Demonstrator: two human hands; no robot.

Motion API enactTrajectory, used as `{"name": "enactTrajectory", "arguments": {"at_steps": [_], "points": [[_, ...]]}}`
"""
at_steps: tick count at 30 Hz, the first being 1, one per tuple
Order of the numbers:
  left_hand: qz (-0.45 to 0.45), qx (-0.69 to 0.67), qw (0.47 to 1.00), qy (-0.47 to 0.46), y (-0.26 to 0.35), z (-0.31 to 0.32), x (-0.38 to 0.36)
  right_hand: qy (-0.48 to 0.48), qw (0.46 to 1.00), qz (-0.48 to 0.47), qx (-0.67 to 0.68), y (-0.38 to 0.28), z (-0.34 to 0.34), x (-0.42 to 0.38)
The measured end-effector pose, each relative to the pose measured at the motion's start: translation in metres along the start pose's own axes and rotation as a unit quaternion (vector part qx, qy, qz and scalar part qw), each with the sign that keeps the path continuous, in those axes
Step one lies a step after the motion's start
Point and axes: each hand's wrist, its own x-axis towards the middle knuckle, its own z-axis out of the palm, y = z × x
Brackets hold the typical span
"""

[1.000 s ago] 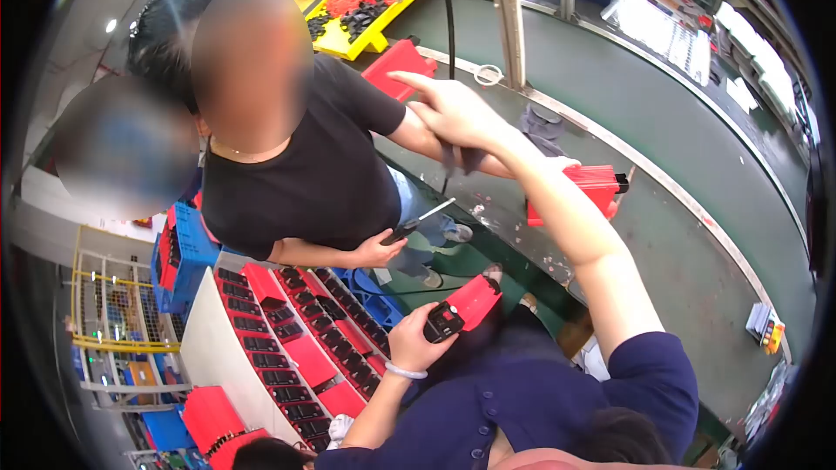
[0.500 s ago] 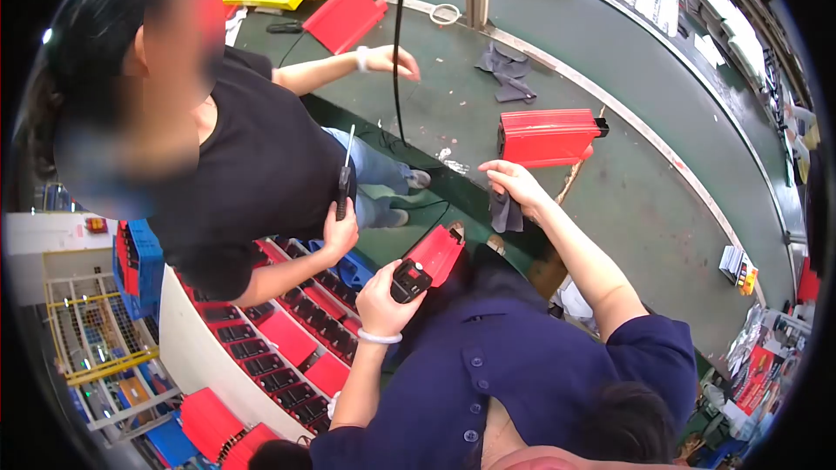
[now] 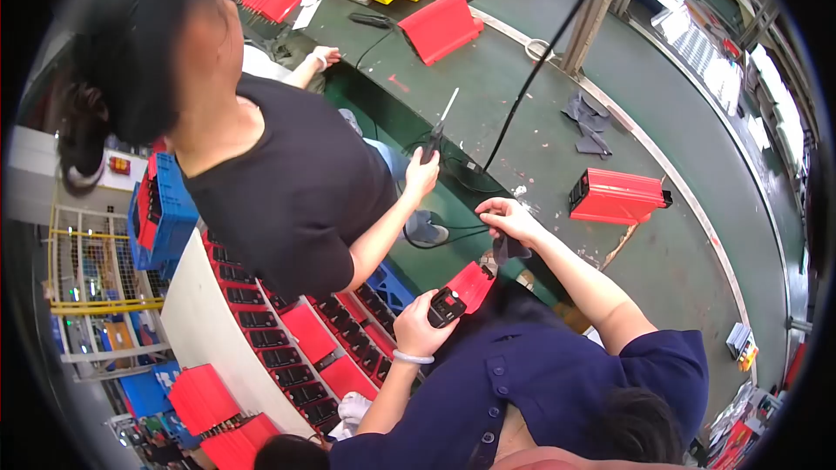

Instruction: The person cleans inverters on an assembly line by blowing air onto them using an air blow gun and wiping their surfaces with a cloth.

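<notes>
A red unit (image 3: 470, 287), its black end fitted, is clasped near centre by the left hand (image 3: 420, 328). A dark cloth (image 3: 512, 250) is held under the right hand's (image 3: 514, 219) curled fingers. Whether the unit is finished cannot be told.

the scene is brightly lit; pale panels (image 3: 719, 74) far right are washed out; edges are bowed and blackened.

Dark navy top (image 3: 435, 409), short sleeves (image 3: 675, 365), front buttons (image 3: 494, 412), pale band (image 3: 413, 357) around left wrist
</notes>
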Motion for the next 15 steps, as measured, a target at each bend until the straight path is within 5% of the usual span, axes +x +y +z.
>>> {"name": "enactTrajectory", "arguments": {"at_steps": [9, 10, 11, 15], "points": [[-0.017, -0.023, 1.000, 0.000, -0.008, -0.002, 0.024, 0.035, 0.977, -0.048, -0.207, -0.011, -0.017, -0.011], [-0.008, -0.023, 1.000, -0.005, -0.010, -0.001, 0.028, 0.096, 0.934, -0.141, -0.313, 0.002, -0.028, -0.020], [-0.003, -0.018, 1.000, -0.005, -0.012, -0.001, 0.031, 0.122, 0.937, -0.058, -0.323, -0.024, -0.033, -0.047], [0.030, -0.025, 0.999, -0.029, -0.014, -0.002, 0.042, 0.334, 0.774, -0.179, -0.507, -0.045, -0.121, -0.123]]}}
